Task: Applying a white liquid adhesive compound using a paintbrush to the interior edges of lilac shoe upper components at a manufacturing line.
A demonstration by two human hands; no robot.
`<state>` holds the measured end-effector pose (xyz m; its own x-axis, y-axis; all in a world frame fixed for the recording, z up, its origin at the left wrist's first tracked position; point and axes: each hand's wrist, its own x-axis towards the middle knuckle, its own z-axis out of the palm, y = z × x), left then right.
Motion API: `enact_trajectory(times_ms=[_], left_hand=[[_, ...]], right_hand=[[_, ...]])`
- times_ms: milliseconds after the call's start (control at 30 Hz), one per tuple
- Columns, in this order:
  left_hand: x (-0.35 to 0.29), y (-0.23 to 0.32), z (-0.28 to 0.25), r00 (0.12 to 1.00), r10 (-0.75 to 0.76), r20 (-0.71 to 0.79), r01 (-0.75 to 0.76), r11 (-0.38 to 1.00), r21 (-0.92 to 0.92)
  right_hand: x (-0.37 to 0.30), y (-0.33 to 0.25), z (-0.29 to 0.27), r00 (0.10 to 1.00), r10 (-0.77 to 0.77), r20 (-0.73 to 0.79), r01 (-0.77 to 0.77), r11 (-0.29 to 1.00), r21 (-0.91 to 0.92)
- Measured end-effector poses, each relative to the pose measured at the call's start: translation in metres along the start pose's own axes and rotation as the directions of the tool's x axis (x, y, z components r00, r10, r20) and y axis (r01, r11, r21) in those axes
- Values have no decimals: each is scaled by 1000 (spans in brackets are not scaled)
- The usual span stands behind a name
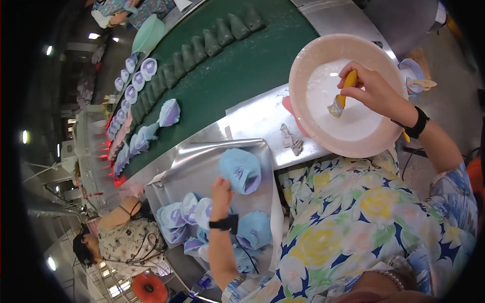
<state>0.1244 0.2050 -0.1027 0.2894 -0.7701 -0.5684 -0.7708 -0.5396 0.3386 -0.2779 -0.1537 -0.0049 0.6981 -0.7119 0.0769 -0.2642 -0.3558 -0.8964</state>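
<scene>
The green belt point(252, 76) fills the upper middle of the frame, with a row of dark forms point(212, 43) along its far side and a few lilac-blue pieces point(169, 112) at its left end. Below it, the metal tabletop point(255, 118) slants across the centre, and a metal tray point(202, 174) sits at lower centre. The pink basin point(299, 83), at upper right, holds white liquid point(321, 113). In the lower part of the tray lies a loose pile point(255, 230) of similar soft pieces.

The blue piece point(240, 166) in hand is near the middle of the frame, over the upper part of the tray; whether it rests on the metal I cannot tell. The left hand point(221, 194) has its fingers pinched on the piece's left edge. The right hand point(366, 86) is closed round the yellow handle of a brush point(343, 96), bristles down over the liquid; whether they dip into it or hang just above is unclear.

The step in hand looks like loading the brush with liquid while the piece is kept ready. Judging by this, the next move calls for bringing the bristles left and down to the piece without dripping on the tabletop, with the left hand keeping the soft cloth steady and its face turned up
</scene>
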Motion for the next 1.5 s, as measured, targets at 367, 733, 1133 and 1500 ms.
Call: enact_trajectory(times_ms=[367,733,1133,1500], left_hand=[[20,75,26,871,444,-212,-410,893,186],[71,198,-84,968,241,-75,-116,159,-980],[97,277,-50,570,576,-586,-750,656,-85],[117,288,-34,425,375,-824,-896,303,-324]], right_hand=[[-16,10,28,856,-68,512,285,888,-360],[-10,2,-59,941,-319,-109,305,944,-130],[-7,-15,-64,900,-183,-396,206,978,16],[-15,-7,-27,907,110,-407,27,948,316]])
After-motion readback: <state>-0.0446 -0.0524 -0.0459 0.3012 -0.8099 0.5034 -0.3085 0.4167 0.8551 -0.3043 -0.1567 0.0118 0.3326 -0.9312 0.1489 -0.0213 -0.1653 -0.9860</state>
